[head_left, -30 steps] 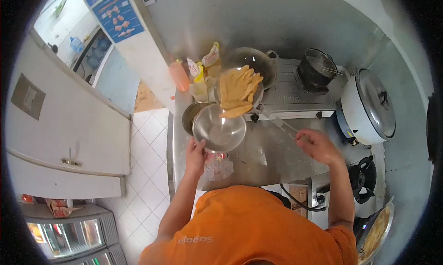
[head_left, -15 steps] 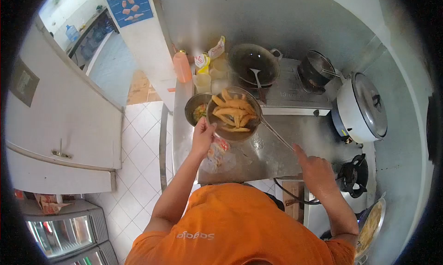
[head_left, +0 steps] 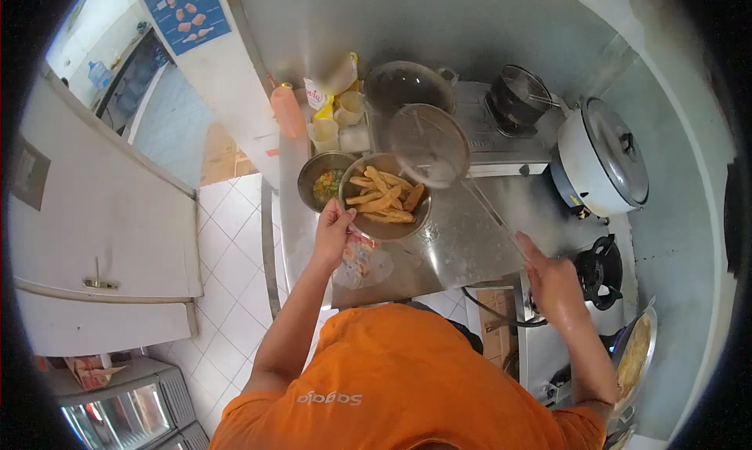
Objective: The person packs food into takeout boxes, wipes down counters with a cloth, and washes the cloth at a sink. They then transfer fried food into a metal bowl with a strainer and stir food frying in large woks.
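Observation:
My left hand [head_left: 334, 229] pinches the near-left rim of a round metal bowl [head_left: 374, 230]. Golden-brown fried strips [head_left: 388, 198] lie heaped in that bowl. With my right hand [head_left: 553, 284], I grip the long handle of a wire mesh strainer [head_left: 429, 143], its index finger stretched along the handle. The strainer's round basket is tilted above the bowl's far-right side, with no strips in it. Against the held bowl's left side is a second metal bowl [head_left: 311, 173] containing chopped, colourful vegetables [head_left: 327, 185].
A clear plastic bag [head_left: 365, 265] lies on the steel counter [head_left: 462, 231]. Behind are an orange bottle [head_left: 288, 113], plastic cups [head_left: 323, 135], a wok [head_left: 407, 90] and a black pot [head_left: 517, 97]. At right stand a large lidded pot [head_left: 599, 164], a burner [head_left: 601, 271] and a pan of frying food [head_left: 634, 356].
The strainer, which held the fried strips over the bowl, has tipped and lifted away to the far right. The strips now lie in the bowl. My left hand stays at its rim.

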A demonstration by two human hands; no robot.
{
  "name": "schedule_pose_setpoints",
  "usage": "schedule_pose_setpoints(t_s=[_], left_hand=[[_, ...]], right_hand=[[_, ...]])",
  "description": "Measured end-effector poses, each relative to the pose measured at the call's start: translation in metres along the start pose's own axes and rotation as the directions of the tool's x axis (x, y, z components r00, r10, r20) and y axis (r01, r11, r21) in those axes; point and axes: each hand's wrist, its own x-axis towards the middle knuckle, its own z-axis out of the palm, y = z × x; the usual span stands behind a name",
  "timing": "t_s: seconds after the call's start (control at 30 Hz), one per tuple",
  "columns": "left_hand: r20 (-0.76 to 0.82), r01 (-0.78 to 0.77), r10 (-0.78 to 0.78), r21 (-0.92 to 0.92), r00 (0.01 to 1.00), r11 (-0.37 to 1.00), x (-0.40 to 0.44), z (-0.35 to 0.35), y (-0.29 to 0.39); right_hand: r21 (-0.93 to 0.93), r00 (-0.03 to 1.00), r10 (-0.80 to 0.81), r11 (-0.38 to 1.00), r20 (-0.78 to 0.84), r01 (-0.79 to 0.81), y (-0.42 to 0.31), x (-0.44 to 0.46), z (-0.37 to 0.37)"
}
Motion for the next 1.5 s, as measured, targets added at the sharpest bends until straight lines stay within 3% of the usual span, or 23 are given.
schedule_pose_setpoints(t_s=[0.07,0.13,0.23,0.33,0.4,0.47,0.5,0.63,0.7,0.73,0.8,0.83,0.87,0.93,1.0,1.07,1.17,1.2,1.23,1.33,1.37,1.47,1.5], left_hand=[[0.009,0.039,-0.038,-0.013,0.999,0.999,0.000,-0.003,-0.009],[0.034,0.128,-0.127,-0.017,0.991,0.992,-0.006,-0.003,-0.021],[-0.004,0.264,-0.265,0.109,0.964,0.958,-0.015,0.014,-0.050],[-0.029,0.275,-0.274,0.077,0.961,0.958,0.002,0.041,-0.132],[0.180,-0.189,0.129,0.369,0.975,0.910,0.008,0.059,-0.168],[0.234,-0.184,0.081,0.460,0.969,0.869,0.010,0.081,-0.167],[0.154,0.061,-0.141,0.436,0.978,0.898,0.018,0.093,-0.162],[0.112,0.134,-0.217,0.498,0.970,0.857,0.027,0.094,-0.196],[0.035,0.267,-0.288,0.285,0.957,0.921,0.036,0.088,-0.223],[0.029,0.324,-0.334,0.172,0.942,0.930,0.038,0.085,-0.231],[0.147,0.406,-0.420,0.120,0.895,0.906,0.049,0.061,-0.239],[0.332,0.442,-0.430,0.044,0.840,0.896,0.050,0.055,-0.238],[0.124,0.445,-0.463,0.150,0.878,0.883,0.030,0.063,-0.224],[0.075,0.472,-0.485,0.138,0.872,0.871,-0.007,0.081,-0.197],[0.270,0.462,-0.557,0.342,0.785,0.818,0.005,0.045,-0.237],[0.450,0.320,-0.528,0.460,0.720,0.828,-0.008,0.023,-0.263],[0.354,0.496,-0.700,0.513,0.621,0.700,-0.047,0.002,-0.301],[0.261,0.608,-0.778,0.501,0.572,0.616,-0.059,-0.005,-0.310],[0.273,0.549,-0.783,0.585,0.559,0.597,-0.070,-0.010,-0.316],[0.290,0.401,-0.798,0.744,0.528,0.535,-0.093,-0.024,-0.329],[0.291,0.391,-0.804,0.755,0.519,0.526,-0.095,-0.027,-0.333],[0.260,0.324,-0.782,0.803,0.567,0.501,-0.118,0.004,-0.351],[0.240,0.295,-0.767,0.822,0.595,0.486,-0.126,0.017,-0.358]], right_hand=[[0.398,0.994,0.105,0.912,0.014,-0.102,0.027,-0.006,0.012],[0.673,0.966,0.242,0.700,0.093,-0.240,0.040,-0.016,0.024],[0.861,0.848,0.451,0.272,0.280,-0.429,0.050,-0.030,0.028],[0.916,0.766,0.569,0.054,0.300,-0.398,0.059,-0.042,0.041],[0.937,0.740,0.615,0.008,0.271,-0.349,0.075,-0.050,0.064],[0.949,0.714,0.647,-0.047,0.267,-0.312,0.083,-0.064,0.081],[0.951,0.701,0.659,-0.078,0.274,-0.298,0.084,-0.072,0.087],[0.957,0.667,0.703,-0.070,0.246,-0.280,0.086,-0.116,0.105],[0.976,0.632,0.747,-0.105,0.204,-0.191,0.076,-0.137,0.105],[0.952,0.566,0.782,-0.109,0.260,-0.287,0.068,-0.150,0.093],[0.964,0.610,0.750,-0.244,0.256,-0.104,0.062,-0.187,0.092],[0.964,0.609,0.764,-0.266,0.215,-0.006,0.058,-0.207,0.095],[0.957,0.543,0.801,-0.291,0.253,-0.017,0.046,-0.232,0.084],[0.950,0.366,0.889,-0.310,0.274,0.041,0.032,-0.270,0.070],[0.990,0.141,0.980,-0.129,0.137,-0.063,0.034,-0.327,0.075],[0.976,-0.036,0.997,-0.071,0.065,-0.204,0.029,-0.386,0.056],[0.672,-0.160,0.939,0.094,-0.306,-0.734,0.067,-0.510,0.072],[0.579,-0.179,0.912,0.075,-0.369,-0.812,0.074,-0.540,0.072],[0.481,-0.197,0.881,0.039,-0.430,-0.876,0.082,-0.570,0.072],[0.284,-0.270,0.875,-0.161,-0.403,-0.945,0.103,-0.650,0.068],[0.220,-0.224,0.843,-0.130,-0.489,-0.967,0.117,-0.676,0.079],[0.193,-0.283,0.873,-0.222,-0.396,-0.956,0.174,-0.713,0.084],[0.061,-0.165,0.917,-0.153,-0.363,-0.986,0.205,-0.729,0.094]])
